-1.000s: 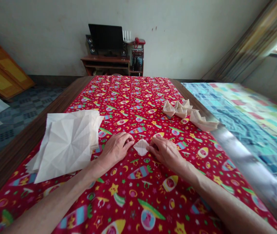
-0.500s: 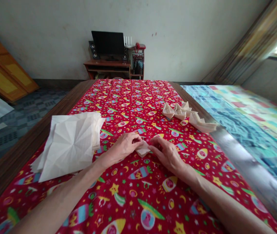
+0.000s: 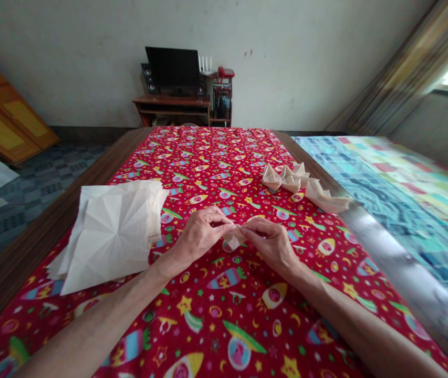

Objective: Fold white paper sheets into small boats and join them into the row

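Between my two hands is a small piece of folded paper point(image 3: 233, 240), whitish, with a pointed lower end. My left hand point(image 3: 204, 231) pinches its left upper edge between thumb and fingertips. On the other side, my right hand point(image 3: 268, 239) grips the right edge the same way. The fingers cover the paper's upper corners. To the left lies a stack of creased white paper sheets point(image 3: 115, 231), the top one marked with fold lines spreading from its centre. Several folded paper boats point(image 3: 291, 179) sit at the right of the cloth.
A red patterned cloth point(image 3: 224, 315) covers the table, whose dark wooden edge point(image 3: 90, 178) shows at the sides. A bed with a checked cover point(image 3: 397, 199) stands on the right. Against the wall are a desk point(image 3: 172, 102) and a monitor point(image 3: 173, 71).
The paper has come up slightly between my fingers and is tilted. Both hands have closed into firmer pinches on its edges. The view has shifted a little.
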Available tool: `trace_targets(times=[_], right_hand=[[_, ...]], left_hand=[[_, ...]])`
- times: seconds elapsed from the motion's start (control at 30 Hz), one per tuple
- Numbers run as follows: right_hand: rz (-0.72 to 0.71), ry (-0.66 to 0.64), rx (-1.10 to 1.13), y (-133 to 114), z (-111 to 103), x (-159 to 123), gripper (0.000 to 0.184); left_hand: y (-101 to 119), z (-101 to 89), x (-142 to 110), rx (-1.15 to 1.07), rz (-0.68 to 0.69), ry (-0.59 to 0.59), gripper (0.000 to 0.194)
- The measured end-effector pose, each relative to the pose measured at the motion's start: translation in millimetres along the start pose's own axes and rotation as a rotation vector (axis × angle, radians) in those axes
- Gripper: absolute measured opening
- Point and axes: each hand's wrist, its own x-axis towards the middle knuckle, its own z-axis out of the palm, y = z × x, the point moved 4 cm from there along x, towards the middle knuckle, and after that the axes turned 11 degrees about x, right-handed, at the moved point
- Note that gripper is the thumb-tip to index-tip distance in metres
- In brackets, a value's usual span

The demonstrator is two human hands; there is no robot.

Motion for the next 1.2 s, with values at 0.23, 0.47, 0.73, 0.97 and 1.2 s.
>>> trace_targets(times=[0.23,0.47,0.73,0.97,1.2], right_hand=[[0.066,0.068,0.025,4.4,-7.7,-1.1,0.016],[0.123,0.145,0.003,9.6,-14.6,3.5,0.019],[0.124,0.175,-0.072,12.0,-18.7,3.5,0.021],[0.155,0.250,-0.069,23.5,-33.4,8.5,0.024],[0.107,0.097,-0.490,29.6,-33.0,11.6,0.020]], left_hand=[[-8.9,-6.4,1.9,-0.091,-0.121,0.053,0.015],[-19.9,-5.4,1.6,0.037,-0.143,0.065,0.020],[-15.3,-0.9,-1.5,0.243,0.056,0.083,0.016],[-23.9,-1.5,-1.5,0.337,0.095,0.090,0.017],[-39.1,4.4,-0.3,0.497,0.163,0.065,0.016]])
